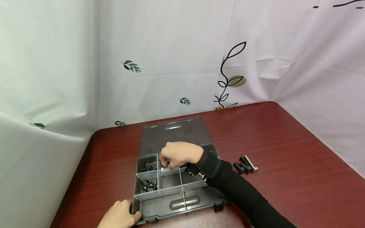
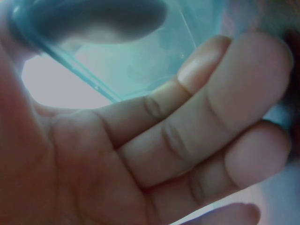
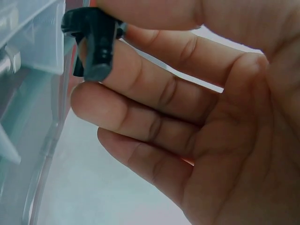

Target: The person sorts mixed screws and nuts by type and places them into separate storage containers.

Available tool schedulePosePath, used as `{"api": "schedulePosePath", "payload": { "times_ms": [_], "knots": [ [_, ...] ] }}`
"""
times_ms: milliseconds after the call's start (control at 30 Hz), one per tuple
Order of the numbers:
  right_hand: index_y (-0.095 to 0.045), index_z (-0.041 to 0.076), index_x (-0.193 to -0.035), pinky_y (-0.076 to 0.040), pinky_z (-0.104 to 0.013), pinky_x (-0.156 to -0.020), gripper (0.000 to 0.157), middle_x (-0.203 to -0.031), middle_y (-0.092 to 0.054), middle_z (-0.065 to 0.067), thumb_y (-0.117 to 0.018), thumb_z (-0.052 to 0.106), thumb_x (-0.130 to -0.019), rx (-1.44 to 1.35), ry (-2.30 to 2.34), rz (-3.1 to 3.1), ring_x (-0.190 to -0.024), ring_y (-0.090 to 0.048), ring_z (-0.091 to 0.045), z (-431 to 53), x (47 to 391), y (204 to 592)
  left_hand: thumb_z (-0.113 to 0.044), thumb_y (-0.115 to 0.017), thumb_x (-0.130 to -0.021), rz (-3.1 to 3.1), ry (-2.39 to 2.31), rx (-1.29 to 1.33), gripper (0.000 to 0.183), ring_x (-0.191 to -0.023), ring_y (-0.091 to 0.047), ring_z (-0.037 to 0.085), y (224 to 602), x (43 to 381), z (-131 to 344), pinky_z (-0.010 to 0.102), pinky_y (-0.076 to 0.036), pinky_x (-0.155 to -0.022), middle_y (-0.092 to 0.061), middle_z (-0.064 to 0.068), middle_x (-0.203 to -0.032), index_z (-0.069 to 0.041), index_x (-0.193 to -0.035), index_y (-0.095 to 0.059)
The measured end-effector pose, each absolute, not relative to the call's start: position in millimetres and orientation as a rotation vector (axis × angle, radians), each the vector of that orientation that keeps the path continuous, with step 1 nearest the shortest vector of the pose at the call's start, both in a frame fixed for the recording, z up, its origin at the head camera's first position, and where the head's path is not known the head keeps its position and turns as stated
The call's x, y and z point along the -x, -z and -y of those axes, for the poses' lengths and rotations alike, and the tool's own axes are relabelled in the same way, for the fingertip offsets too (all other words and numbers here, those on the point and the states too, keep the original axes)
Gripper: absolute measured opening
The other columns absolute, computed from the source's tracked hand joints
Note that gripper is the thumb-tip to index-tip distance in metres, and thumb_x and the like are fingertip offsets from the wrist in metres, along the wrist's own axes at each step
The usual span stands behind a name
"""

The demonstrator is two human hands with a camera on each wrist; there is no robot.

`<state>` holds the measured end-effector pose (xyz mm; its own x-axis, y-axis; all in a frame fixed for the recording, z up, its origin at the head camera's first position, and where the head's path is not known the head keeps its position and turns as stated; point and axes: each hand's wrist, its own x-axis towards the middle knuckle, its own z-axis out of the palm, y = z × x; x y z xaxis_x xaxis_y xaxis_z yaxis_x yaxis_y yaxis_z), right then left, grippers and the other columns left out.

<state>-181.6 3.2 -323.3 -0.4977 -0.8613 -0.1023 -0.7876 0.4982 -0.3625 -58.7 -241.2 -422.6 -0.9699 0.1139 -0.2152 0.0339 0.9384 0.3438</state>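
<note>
A grey plastic compartment box (image 1: 168, 192) lies on the table with its lid folded back. My left hand (image 1: 119, 215) grips its front left corner, thumb by the front wall and fingers along the left side; in the left wrist view the fingers extend beside the clear plastic. Over the back middle compartment, my right hand (image 1: 179, 154) pinches a small black bolt (image 3: 98, 47) between thumb and fingertips. A silver bolt (image 3: 10, 60) shows inside a compartment in the right wrist view. Black bolts (image 1: 148, 167) lie in the back left compartment, and black ring-ended parts (image 1: 149, 183) sit in front of them.
Several black bolts (image 1: 241, 167) and a silver bolt (image 1: 251, 163) lie loose on the dark red table (image 1: 291, 164), right of the box. The translucent lid (image 1: 174, 133) rests flat behind the box. White patterned cloth (image 1: 171, 63) hangs around the table.
</note>
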Motion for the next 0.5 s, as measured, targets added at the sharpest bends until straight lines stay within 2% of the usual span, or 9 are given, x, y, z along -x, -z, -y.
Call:
{"api": "schedulePosePath", "payload": {
  "times_ms": [233, 500],
  "knots": [
    [-0.066, 0.016, -0.087, -0.035, -0.017, -0.058, 0.016, -0.075, -0.053, 0.013, -0.061, 0.003, -0.078, 1.458, 0.317, -2.469, -0.062, -0.045, -0.004, 15.3, 176.0, 325.7, -0.031, -0.068, -0.066, -2.867, -0.501, -0.109, 0.022, -0.06, -0.05, 0.018, 422.4, 58.4, 239.4, 0.042, -0.041, -0.058, -0.056, 0.002, -0.066, -0.015, -0.068, -0.053],
    [-0.064, 0.018, -0.082, -0.034, -0.016, -0.058, 0.017, -0.073, -0.052, 0.012, -0.059, 0.002, -0.076, 1.508, 0.282, -2.453, -0.063, -0.044, -0.002, 39.6, 169.3, 326.7, -0.03, -0.067, -0.068, -2.833, -0.518, -0.101, 0.022, -0.058, -0.046, 0.017, 420.9, 59.8, 238.2, 0.04, -0.041, -0.057, -0.052, 0.0, -0.063, -0.014, -0.067, -0.052]
  ]
}}
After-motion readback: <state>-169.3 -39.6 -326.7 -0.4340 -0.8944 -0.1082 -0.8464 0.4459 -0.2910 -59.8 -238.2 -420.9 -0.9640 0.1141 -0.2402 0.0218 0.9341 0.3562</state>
